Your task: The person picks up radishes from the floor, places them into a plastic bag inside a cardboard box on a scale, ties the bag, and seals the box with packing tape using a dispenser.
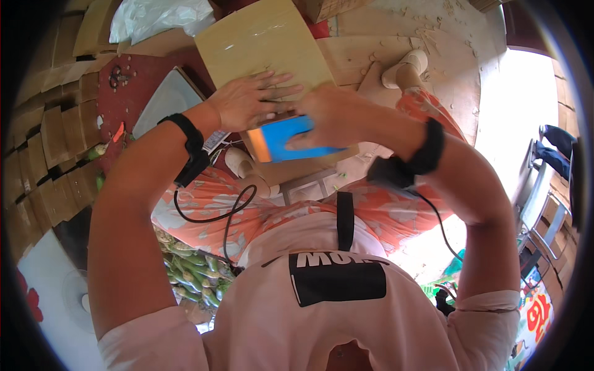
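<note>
A cardboard carton (264,41) stands before me, with clear tape shining on its top. My left hand (255,99) lies palm down on the near part of that top, its fingers spread and holding nothing. At the carton's near edge, my right hand (329,116) grips a blue and orange object (283,139). Motion blurs this hand, and its fingers cover part of the object. I cannot tell exactly what the object is; its orange end points left. My two hands are close together, almost touching.
Left of the carton is a platform scale (167,99) with a keypad (216,140). Stacked cardboard boxes (55,134) line the left side. A clear plastic bag (160,21) lies at the top. Green vegetables (195,271) are piled low left; a metal-framed chair (540,199) stands right.
</note>
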`<action>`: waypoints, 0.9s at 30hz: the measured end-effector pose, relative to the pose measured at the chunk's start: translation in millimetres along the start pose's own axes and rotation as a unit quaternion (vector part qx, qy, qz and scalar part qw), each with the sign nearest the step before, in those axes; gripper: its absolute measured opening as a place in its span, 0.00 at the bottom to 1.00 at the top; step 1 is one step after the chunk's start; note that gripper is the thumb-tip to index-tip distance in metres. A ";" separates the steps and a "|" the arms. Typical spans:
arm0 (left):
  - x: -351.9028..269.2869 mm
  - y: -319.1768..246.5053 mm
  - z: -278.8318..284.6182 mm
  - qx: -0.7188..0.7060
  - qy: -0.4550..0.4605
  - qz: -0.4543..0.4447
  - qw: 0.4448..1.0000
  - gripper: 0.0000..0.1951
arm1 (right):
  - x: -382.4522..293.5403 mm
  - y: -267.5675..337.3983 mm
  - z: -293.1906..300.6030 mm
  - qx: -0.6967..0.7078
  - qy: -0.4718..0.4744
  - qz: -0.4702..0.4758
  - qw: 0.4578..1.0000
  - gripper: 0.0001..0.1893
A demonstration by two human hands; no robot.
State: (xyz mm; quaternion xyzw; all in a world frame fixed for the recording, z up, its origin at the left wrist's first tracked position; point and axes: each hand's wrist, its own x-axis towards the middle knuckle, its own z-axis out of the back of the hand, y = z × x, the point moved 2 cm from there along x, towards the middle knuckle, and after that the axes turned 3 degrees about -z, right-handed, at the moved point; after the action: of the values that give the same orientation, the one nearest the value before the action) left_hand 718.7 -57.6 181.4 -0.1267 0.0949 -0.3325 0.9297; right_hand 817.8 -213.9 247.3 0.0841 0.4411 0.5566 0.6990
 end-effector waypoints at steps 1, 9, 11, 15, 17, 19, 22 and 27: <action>-3.7 -2.6 0.2 -0.003 0.001 0.009 1.000 0.19 | -10.6 -10.6 7.1 -0.003 -0.014 -0.001 1.000 0.28; -7.6 -5.1 4.9 -0.018 0.015 0.030 0.999 0.24 | -118.8 -127.5 85.4 0.090 -0.002 -0.051 0.995 0.25; -5.9 -5.3 6.1 -0.015 0.013 0.034 0.999 0.23 | -121.3 -143.8 82.7 0.133 -0.030 -0.055 0.989 0.24; -3.9 -6.2 6.1 -0.003 0.015 0.039 0.999 0.22 | -111.6 -165.6 75.9 0.137 -0.015 -0.025 0.990 0.23; -2.2 -5.8 6.3 0.002 0.016 0.044 0.999 0.21 | -106.4 -172.6 77.0 0.136 -0.020 -0.018 0.990 0.22; -4.8 -6.0 5.4 -0.003 0.021 0.049 0.999 0.20 | -99.6 -173.9 82.2 0.106 -0.008 -0.027 0.994 0.22; -6.3 -6.1 4.7 -0.007 0.023 0.053 0.998 0.20 | -90.9 -182.1 80.6 0.108 0.001 -0.006 0.994 0.21; -8.5 -5.9 4.5 -0.014 0.038 0.062 0.997 0.21 | -75.4 -205.1 54.3 0.150 -0.022 0.010 0.988 0.21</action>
State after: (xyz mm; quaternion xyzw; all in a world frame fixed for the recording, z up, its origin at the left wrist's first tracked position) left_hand 709.9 -55.7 188.3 -0.1211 0.1425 -0.2769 0.9425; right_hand 1001.4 -333.0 194.3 0.2046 0.5031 0.4892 0.6824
